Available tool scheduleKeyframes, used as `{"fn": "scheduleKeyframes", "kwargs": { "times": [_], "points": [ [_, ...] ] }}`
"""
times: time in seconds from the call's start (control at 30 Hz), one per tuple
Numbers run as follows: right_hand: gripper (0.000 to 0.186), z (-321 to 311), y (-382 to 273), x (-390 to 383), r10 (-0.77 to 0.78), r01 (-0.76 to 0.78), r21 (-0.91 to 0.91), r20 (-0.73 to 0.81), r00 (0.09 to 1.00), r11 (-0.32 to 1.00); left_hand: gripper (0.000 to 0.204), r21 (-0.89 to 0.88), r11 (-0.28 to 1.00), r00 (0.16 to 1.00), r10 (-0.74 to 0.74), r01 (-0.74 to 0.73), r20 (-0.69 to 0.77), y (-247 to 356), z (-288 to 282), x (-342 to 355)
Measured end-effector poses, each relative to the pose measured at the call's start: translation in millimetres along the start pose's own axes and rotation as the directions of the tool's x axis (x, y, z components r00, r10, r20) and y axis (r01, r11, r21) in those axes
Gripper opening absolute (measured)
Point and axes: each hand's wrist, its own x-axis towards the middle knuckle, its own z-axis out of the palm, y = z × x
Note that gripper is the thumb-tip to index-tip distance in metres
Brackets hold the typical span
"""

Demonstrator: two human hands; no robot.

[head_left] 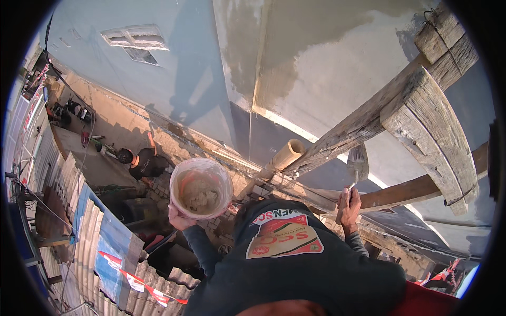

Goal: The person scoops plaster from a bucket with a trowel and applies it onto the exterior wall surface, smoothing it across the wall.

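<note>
My left hand (180, 218) grips the side of a round, pale pinkish bucket (225, 178), held out to the left of my body. Grey mortar (200, 197) lies in the bottom of it. On the right, the fingers of my right hand (348, 210) are wrapped round the handle of a trowel (358, 161). Its blade points up and away from me, close to the wooden beam. What lies on the blade, if anything, I cannot make out. Beyond the trowel rises a wall (305, 58) with darker, damp-looking plaster patches.
A thick wooden beam (363, 108) with a plank (429, 139) crosses on the right, beside a bamboo pole (289, 154). Far below, another person (145, 162) is on the paved alley. Corrugated roofing (87, 237) and red-white bunting (132, 280) lie lower left.
</note>
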Motion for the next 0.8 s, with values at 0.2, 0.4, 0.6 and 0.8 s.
{"fn": "scheduleKeyframes", "kwargs": {
  "times": [0.2,0.4,0.6,0.8],
  "points": [
    [0.024,17.9,-15.6,97.4,-0.128,0.245,-0.330,0.338,0.932,0.912,0.057,0.032,0.999,1.000,0.019,-0.018,-0.016,-3.2,-23.2,0.1],
    [0.023,115.8,16.7,187.1,-0.398,0.584,-0.306,0.495,0.772,0.752,0.057,0.087,0.995,0.997,0.062,-0.057,-0.054,4.8,-29.2,-17.9],
    [0.027,216.0,3.1,229.2,-0.283,0.507,-0.187,0.647,0.708,0.841,0.057,0.006,0.996,0.984,0.085,-0.085,-0.157,17.6,-33.9,-51.9],
    [0.034,288.0,19.8,248.2,-0.256,0.595,-0.235,0.739,0.623,0.769,0.056,0.141,0.983,0.919,0.164,-0.121,-0.357,24.5,-42.8,-75.8]
  ]
}}
